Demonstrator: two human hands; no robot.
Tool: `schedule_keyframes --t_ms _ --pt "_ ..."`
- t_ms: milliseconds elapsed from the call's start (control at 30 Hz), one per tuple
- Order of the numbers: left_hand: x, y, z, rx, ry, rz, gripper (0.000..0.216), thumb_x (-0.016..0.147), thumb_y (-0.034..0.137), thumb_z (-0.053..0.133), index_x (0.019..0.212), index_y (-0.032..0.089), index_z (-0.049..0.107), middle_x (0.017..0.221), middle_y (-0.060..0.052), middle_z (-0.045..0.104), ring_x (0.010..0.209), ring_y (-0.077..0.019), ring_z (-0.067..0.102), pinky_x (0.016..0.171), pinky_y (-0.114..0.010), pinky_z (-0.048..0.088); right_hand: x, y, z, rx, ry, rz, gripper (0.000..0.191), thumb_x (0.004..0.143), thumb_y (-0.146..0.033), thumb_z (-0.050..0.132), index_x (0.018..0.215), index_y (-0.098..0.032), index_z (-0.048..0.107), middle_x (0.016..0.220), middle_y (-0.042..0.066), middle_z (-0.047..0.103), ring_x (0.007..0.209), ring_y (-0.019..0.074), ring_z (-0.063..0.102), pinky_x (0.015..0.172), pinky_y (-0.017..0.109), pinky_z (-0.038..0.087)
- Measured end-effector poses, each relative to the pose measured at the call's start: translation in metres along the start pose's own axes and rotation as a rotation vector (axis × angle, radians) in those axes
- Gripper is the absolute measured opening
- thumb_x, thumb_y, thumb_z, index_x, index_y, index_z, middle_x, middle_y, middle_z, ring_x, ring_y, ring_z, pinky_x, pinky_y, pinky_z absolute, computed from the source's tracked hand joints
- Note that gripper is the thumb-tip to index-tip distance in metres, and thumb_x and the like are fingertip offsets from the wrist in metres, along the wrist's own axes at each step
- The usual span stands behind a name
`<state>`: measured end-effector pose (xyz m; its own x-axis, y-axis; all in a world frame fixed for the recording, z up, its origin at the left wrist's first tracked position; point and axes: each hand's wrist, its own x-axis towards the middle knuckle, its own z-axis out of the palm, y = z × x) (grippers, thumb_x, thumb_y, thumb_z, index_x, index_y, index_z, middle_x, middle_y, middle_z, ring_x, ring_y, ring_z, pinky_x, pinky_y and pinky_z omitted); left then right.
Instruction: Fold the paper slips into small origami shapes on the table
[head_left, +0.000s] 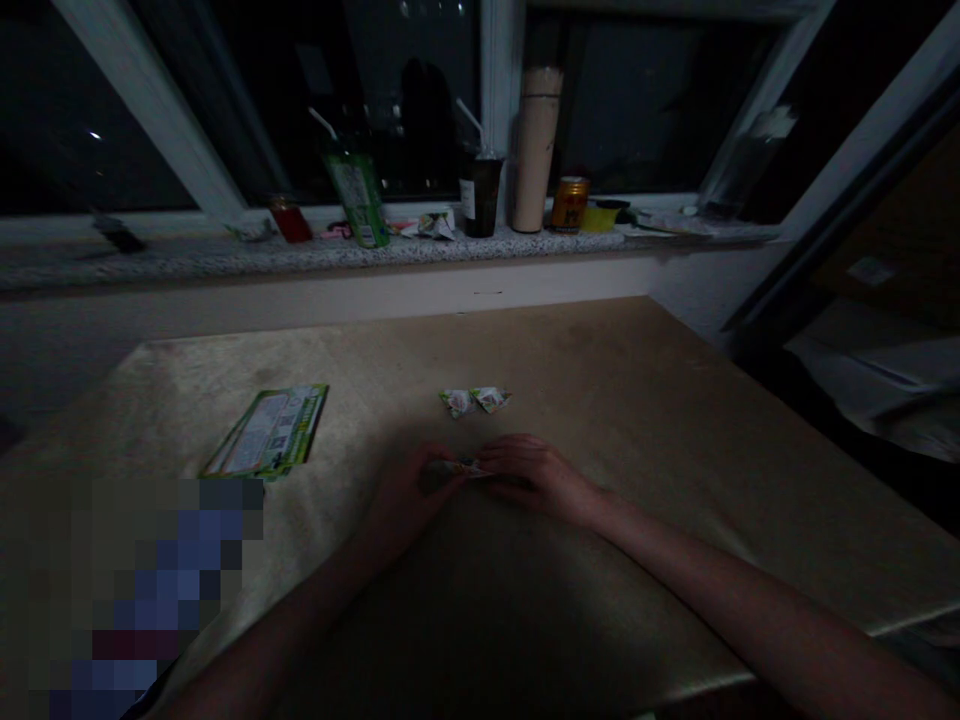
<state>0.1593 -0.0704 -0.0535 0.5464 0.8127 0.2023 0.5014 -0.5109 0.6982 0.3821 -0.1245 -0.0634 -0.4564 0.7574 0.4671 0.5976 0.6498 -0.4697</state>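
Both hands meet at the middle of a tan table (660,420) in dim light. My left hand (409,500) and my right hand (536,475) pinch a small folded piece of printed paper (459,466) between their fingertips, low over the tabletop. Just beyond them lie two small folded paper triangles (475,400), side by side and touching. A stack of green and white printed paper sheets (270,432) lies flat to the left of my left hand.
A stone window ledge (187,258) runs behind the table with a green bottle (358,200), a dark cup with a straw (481,195), a tall beige flask (537,150), an orange can (570,204) and a red jar (289,220). A pixelated patch covers the lower left.
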Motion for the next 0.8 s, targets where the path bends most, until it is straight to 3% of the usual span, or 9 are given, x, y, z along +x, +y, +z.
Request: schedule_keyframes --t_ms 133,267,367,433,533,667,800 --pt "-0.002 0.005 -0.002 -0.138 0.111 -0.074 0.038 0.078 0.043 0.066 0.108 0.022 0.056 0.101 -0.003 0.067 0.083 -0.0216 0.067 0.072 -0.036 0.056 0.001 -0.004 0.001 0.045 0.098 0.040 0.023 0.090 -0.025 0.056 0.112 -0.022 0.062 0.103 0.004 0.071 0.099 0.0154 0.064 0.089 0.031 0.048" --pt "-0.004 0.007 -0.004 -0.173 -0.011 -0.015 0.021 0.080 0.040 0.064 0.092 0.022 0.064 0.092 -0.002 0.071 0.086 -0.0226 0.067 0.083 -0.039 0.054 -0.001 0.002 0.003 -0.003 0.135 0.006 0.022 0.089 -0.024 0.057 0.110 -0.021 0.062 0.110 0.007 0.069 0.108 0.0184 0.060 0.093 0.035 0.046" --pt "-0.002 0.001 -0.007 -0.213 -0.117 0.143 0.011 0.084 0.031 0.058 0.089 0.022 0.064 0.095 -0.001 0.072 0.094 -0.0206 0.066 0.093 -0.040 0.049 -0.002 0.008 -0.001 -0.088 0.154 -0.081 0.017 0.090 -0.021 0.053 0.104 -0.020 0.064 0.116 0.007 0.066 0.114 0.0206 0.057 0.097 0.040 0.044" --pt "0.000 -0.003 -0.010 -0.107 -0.160 0.301 0.010 0.086 0.025 0.054 0.089 0.023 0.063 0.099 0.000 0.072 0.100 -0.0192 0.064 0.102 -0.042 0.041 -0.003 0.011 -0.005 -0.186 0.147 -0.157 0.018 0.091 -0.019 0.050 0.101 -0.019 0.064 0.117 0.007 0.066 0.117 0.0212 0.055 0.099 0.041 0.043" --pt "0.005 -0.008 -0.015 0.253 -0.164 0.471 0.018 0.088 0.018 0.049 0.093 0.026 0.065 0.102 0.002 0.072 0.107 -0.0199 0.060 0.107 -0.047 0.030 -0.005 0.008 -0.009 -0.350 0.053 -0.231 0.021 0.094 -0.017 0.045 0.098 -0.019 0.065 0.117 0.005 0.066 0.120 0.0204 0.053 0.102 0.041 0.043" --pt "0.009 -0.010 -0.017 0.580 -0.100 0.512 0.025 0.091 0.015 0.046 0.100 0.027 0.066 0.116 0.000 0.068 0.113 -0.0230 0.055 0.104 -0.050 0.030 -0.007 0.001 -0.003 -0.457 -0.032 -0.300 0.024 0.096 -0.018 0.043 0.093 -0.019 0.067 0.112 0.002 0.069 0.115 0.0182 0.057 0.098 0.036 0.046" --pt "0.008 -0.010 -0.015 0.714 -0.159 0.520 0.034 0.091 0.010 0.042 0.111 0.026 0.064 0.128 0.000 0.060 0.121 -0.0238 0.050 0.107 -0.049 0.027 -0.006 -0.001 0.000 -0.499 -0.120 -0.328 0.024 0.096 -0.018 0.043 0.097 -0.018 0.066 0.106 0.003 0.071 0.099 0.0163 0.064 0.089 0.031 0.050"
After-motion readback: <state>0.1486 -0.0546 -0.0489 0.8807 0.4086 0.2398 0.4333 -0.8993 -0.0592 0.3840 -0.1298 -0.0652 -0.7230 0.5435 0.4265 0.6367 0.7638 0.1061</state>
